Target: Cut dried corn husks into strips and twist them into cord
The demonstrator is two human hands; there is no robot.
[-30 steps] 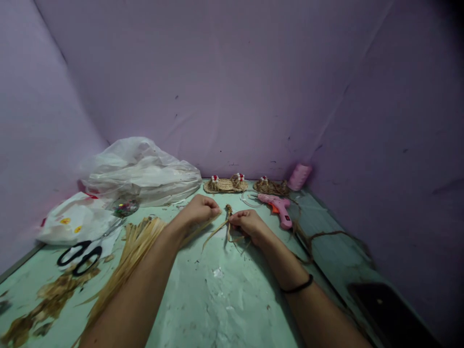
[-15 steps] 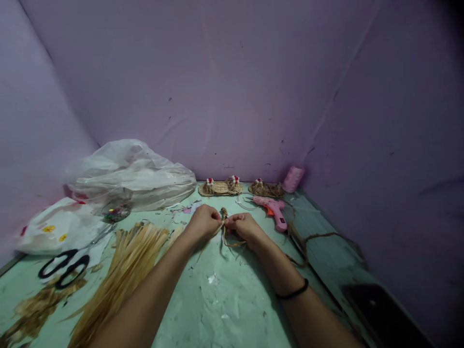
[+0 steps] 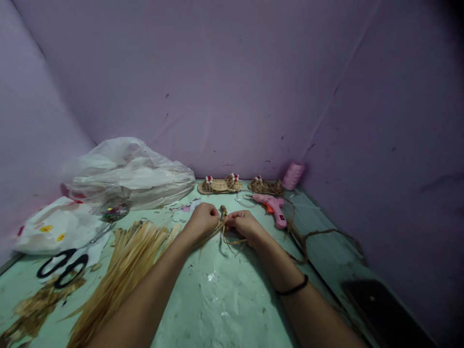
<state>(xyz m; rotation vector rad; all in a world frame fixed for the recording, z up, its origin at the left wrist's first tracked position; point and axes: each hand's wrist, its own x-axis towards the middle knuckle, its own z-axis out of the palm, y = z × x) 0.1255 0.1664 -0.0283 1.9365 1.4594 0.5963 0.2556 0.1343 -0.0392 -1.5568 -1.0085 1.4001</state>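
1. A sheaf of dry straw-like strips (image 3: 121,263) is lying at the left, its length running away from the person, partly behind the left forearm.
2. The left hand (image 3: 203,222) is curling shut at the braid's left side, its thumb and fingers apparently gripping loose strands (image 3: 212,234) that are slanting down and leftward beneath it.
3. The short straw braid (image 3: 223,210) is sitting between both hands, just beyond the fingertips. Its long axis is pointing roughly away from the person, the knobbly end farthest, toward a slipper-shaped woven piece (image 3: 221,186) standing well apart behind it.
4. The right hand (image 3: 242,224) is pinching the braid's near end between thumb and forefinger; its fingertips are the nearer pair, while thin tails are hanging below them.
5. A pink glue gun (image 3: 272,205) is resting farther right, apart from both hands.
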